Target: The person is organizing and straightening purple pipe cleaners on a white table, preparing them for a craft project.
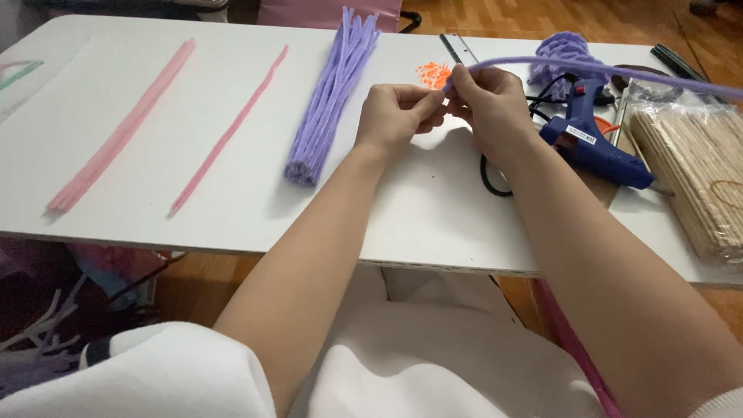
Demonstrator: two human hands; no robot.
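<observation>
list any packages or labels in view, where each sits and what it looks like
Clear plastic bag: at the table's right edge, long and rectangular, full of pale wooden sticks.
Label: small white rectangle with dark print, on the side of the blue glue gun, right of the right hand.
No screens or signs show.

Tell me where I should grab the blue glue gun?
Take the blue glue gun by its handle, the thick part slanting toward the table's near edge, coming from above. It lies flat on its side, and the nozzle end toward the purple pipe-cleaner piece may be hot.
</observation>
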